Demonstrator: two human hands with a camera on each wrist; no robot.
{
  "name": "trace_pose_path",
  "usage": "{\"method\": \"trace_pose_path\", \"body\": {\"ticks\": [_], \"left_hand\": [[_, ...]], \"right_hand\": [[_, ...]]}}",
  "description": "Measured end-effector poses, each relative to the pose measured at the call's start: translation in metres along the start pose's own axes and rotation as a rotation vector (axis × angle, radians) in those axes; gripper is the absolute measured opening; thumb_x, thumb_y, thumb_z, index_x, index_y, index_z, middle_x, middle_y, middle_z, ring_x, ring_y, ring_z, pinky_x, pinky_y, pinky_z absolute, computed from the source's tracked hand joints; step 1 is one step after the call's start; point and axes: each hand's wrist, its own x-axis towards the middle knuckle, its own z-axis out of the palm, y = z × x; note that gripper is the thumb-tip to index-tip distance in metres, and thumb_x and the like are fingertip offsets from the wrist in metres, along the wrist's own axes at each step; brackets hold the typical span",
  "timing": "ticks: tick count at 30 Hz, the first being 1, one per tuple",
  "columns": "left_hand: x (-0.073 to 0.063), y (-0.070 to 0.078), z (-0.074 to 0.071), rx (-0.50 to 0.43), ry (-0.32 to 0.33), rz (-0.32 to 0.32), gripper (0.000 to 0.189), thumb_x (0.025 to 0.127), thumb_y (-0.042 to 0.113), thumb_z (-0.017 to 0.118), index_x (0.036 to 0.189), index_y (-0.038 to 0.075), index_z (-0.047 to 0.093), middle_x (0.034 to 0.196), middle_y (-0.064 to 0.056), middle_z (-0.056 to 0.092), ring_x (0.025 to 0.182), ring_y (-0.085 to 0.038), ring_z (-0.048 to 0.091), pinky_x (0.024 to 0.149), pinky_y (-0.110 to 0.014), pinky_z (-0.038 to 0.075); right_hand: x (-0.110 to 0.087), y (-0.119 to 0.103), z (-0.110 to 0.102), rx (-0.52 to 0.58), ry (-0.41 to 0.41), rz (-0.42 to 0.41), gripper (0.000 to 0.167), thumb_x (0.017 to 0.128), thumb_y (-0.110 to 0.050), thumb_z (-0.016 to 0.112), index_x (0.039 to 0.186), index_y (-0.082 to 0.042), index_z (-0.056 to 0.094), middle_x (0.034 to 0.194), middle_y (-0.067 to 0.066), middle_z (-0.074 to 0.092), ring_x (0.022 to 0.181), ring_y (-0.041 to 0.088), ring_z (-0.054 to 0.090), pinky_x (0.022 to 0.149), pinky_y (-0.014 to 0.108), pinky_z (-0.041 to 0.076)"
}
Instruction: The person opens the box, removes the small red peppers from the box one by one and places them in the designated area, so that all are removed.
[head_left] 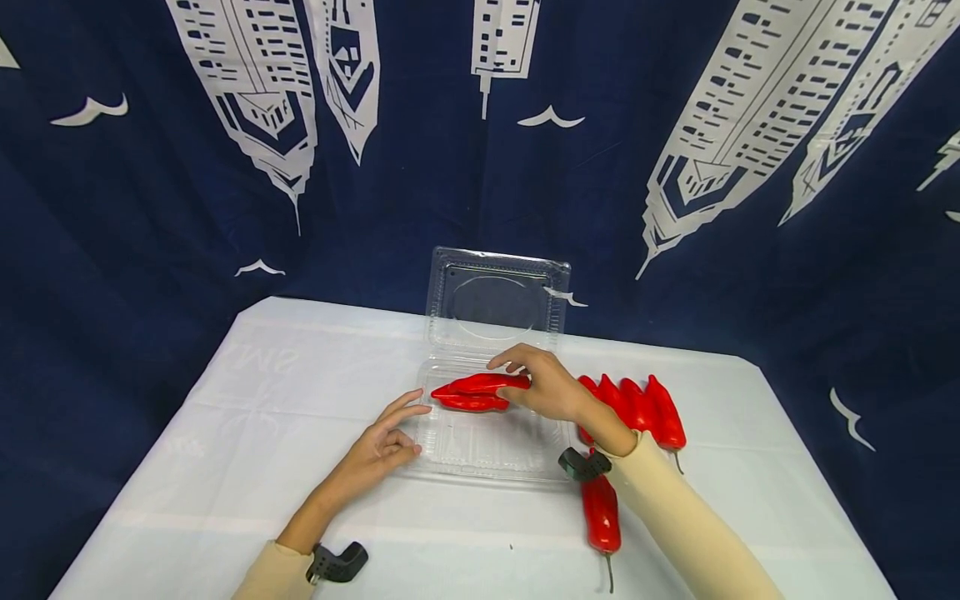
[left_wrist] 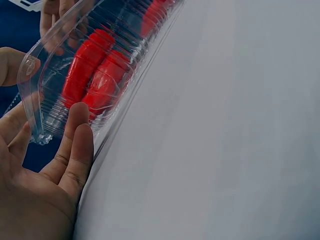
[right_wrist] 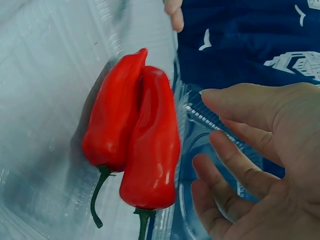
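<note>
Two red peppers lie side by side in the clear plastic container [head_left: 480, 450]: the back pepper [head_left: 480, 383] and the front pepper [head_left: 471, 403]. Both green stems show in the right wrist view, on the front pepper [right_wrist: 112, 120] and the back pepper [right_wrist: 152, 145]. My right hand [head_left: 543, 385] hovers over their stem ends, and in its wrist view the parted fingers are beside the back pepper with a gap between. At the container's left side is my left hand [head_left: 378, 446], fingers spread and fingertips against the clear wall [left_wrist: 55, 95].
The container's clear lid [head_left: 495, 304] stands raised at the back. Several red peppers [head_left: 637, 408] lie in a row to the right, partly behind my right forearm. One more pepper [head_left: 602, 512] lies nearer the front. A dark blue printed curtain [head_left: 480, 192] hangs behind the white table [head_left: 300, 400].
</note>
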Motion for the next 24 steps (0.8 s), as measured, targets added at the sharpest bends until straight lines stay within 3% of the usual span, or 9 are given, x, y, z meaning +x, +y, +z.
{"method": "trace_pose_path", "body": {"ticks": [11, 18, 24], "left_hand": [[0.0, 0.001, 0.001, -0.003, 0.002, -0.014, 0.055, 0.095, 0.006, 0.064, 0.147, 0.007, 0.047, 0.166, 0.0, 0.02, 0.091, -0.029, 0.065, 0.076, -0.02, 0.054], [0.0, 0.001, 0.001, 0.002, 0.003, -0.02, 0.055, 0.095, 0.006, 0.064, 0.147, 0.008, 0.047, 0.166, 0.0, 0.02, 0.091, -0.022, 0.065, 0.077, -0.02, 0.054], [0.0, 0.001, 0.001, 0.0, 0.002, -0.013, 0.055, 0.095, 0.006, 0.064, 0.147, 0.008, 0.047, 0.166, 0.0, 0.02, 0.091, -0.026, 0.065, 0.077, -0.021, 0.054]], "right_hand": [[0.011, 0.006, 0.006, -0.021, -0.05, 0.011, 0.031, 0.086, -0.004, 0.075, 0.117, -0.008, 0.072, 0.118, 0.008, 0.069, 0.107, 0.03, 0.064, 0.093, 0.046, 0.055], [0.014, 0.008, 0.014, -0.05, -0.039, -0.018, 0.03, 0.086, -0.002, 0.074, 0.115, -0.008, 0.072, 0.116, 0.008, 0.068, 0.105, 0.031, 0.063, 0.092, 0.045, 0.054], [0.014, 0.009, 0.019, -0.05, -0.042, -0.034, 0.03, 0.085, 0.002, 0.072, 0.114, -0.007, 0.073, 0.116, 0.009, 0.068, 0.109, 0.032, 0.062, 0.097, 0.047, 0.052]]}}
